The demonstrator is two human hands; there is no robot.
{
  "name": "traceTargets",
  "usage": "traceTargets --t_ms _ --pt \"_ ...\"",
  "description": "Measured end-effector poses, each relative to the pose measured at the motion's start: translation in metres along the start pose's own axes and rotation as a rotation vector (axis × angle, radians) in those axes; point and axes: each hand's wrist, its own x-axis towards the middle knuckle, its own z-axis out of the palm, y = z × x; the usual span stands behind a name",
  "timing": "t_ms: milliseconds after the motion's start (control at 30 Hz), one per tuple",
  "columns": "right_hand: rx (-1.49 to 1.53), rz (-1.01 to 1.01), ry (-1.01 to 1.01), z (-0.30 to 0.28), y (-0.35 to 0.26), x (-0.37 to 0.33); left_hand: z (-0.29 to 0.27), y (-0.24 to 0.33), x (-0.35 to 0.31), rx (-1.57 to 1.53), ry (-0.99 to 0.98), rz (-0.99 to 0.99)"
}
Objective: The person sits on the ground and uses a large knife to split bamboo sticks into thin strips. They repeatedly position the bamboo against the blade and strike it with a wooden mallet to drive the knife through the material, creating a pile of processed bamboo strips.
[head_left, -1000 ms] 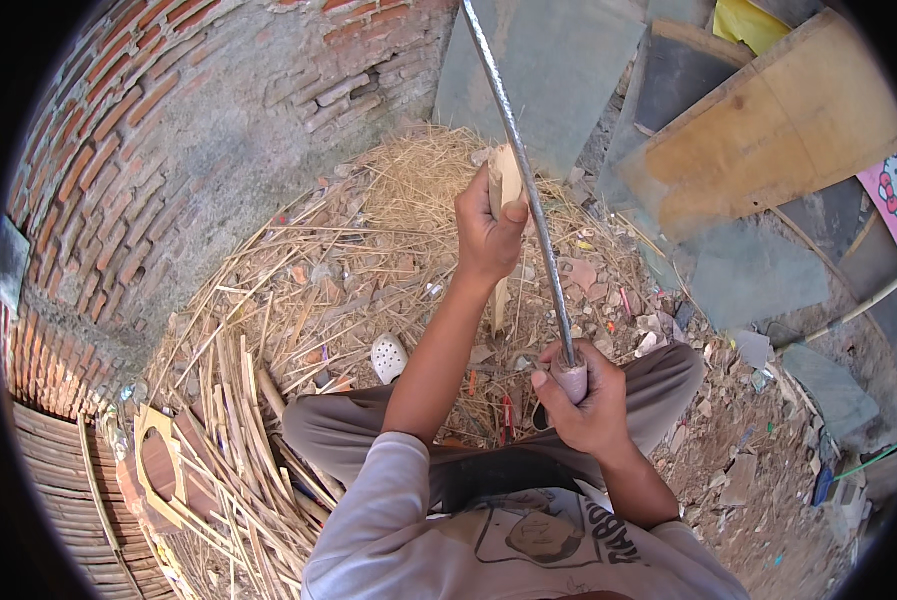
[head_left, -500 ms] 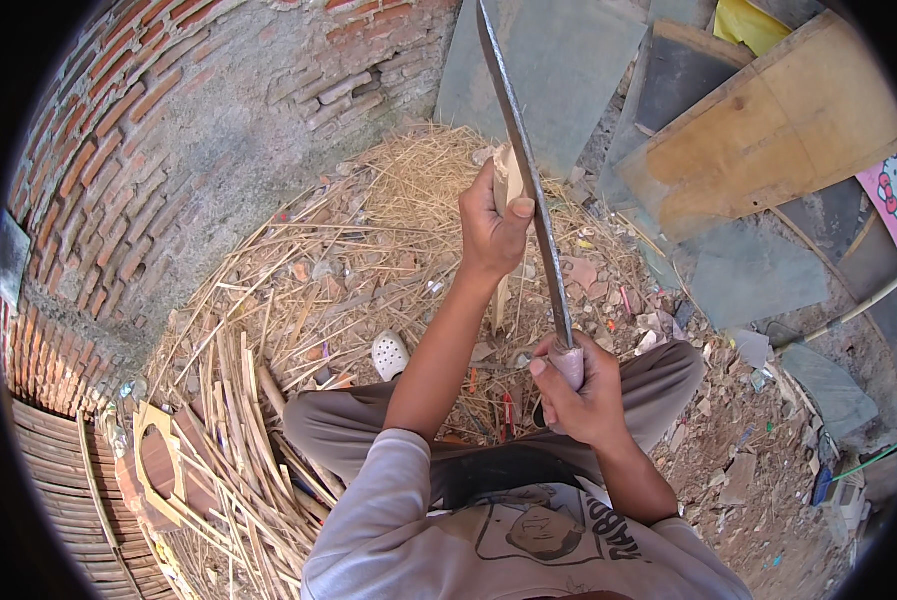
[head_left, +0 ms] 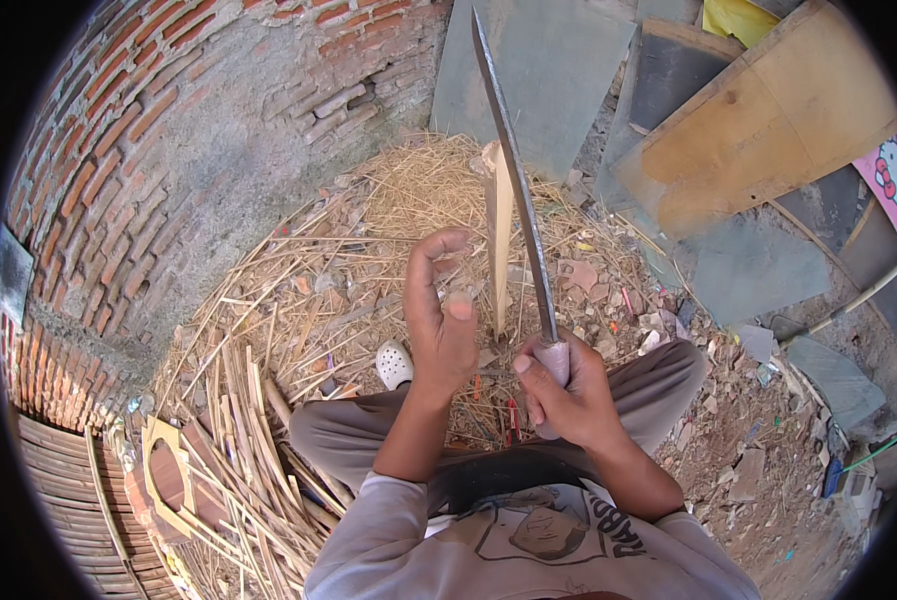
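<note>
My right hand (head_left: 580, 392) is wrapped round the pale handle of a machete (head_left: 534, 225). Its long dark blade points up and away, tilted slightly left at the tip. A pale wooden stake (head_left: 501, 255) stands upright just left of the blade, its lower end on the littered ground. The blade crosses in front of the stake near its top; whether they touch I cannot tell. Left of the stake, my left hand (head_left: 442, 325) is apart from it, fingers curved and spread, with nothing in it.
Long split sticks (head_left: 236, 430) lie in a heap at the left, beside a cut-out yellow frame (head_left: 158, 470). A brick wall (head_left: 148, 160) rises at the far left. Straw (head_left: 430, 195) covers the ground ahead. Boards (head_left: 758, 130) and grey sheets (head_left: 528, 70) lie at the far right.
My left hand has let go of the stake's upper part and come back toward me, to the left. The stake stays upright. The machete has shifted slightly left and nearer, still in my right hand.
</note>
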Motion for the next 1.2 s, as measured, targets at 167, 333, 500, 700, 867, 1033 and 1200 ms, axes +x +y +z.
traceTargets --t_ms 167,333,500,700,867,1033,1200 --pt "0.107 -0.058 -0.058 0.012 -0.004 0.003 0.006 0.034 -0.070 -0.124 -0.240 -0.063" --pt "0.126 -0.068 -0.061 0.019 -0.006 0.007 0.000 0.029 -0.092 0.073 -0.381 -0.123" --pt "0.112 -0.054 -0.090 0.020 -0.013 0.008 0.004 0.033 -0.097 0.065 -0.348 -0.114" --pt "-0.240 -0.346 -0.080 0.003 -0.015 0.017 0.006 0.047 -0.088 0.051 -0.295 -0.270" --pt "-0.350 -0.531 0.459 -0.103 -0.020 0.013 0.002 0.046 -0.092 -0.122 -0.192 -0.382" --pt "-0.522 -0.094 0.911 -0.296 0.081 -0.020 -0.005 0.052 -0.086 -0.094 -0.147 -0.462" --pt "-0.882 0.562 0.611 -0.421 0.379 -0.115 0.005 0.063 -0.077 -0.057 -0.121 -0.457"
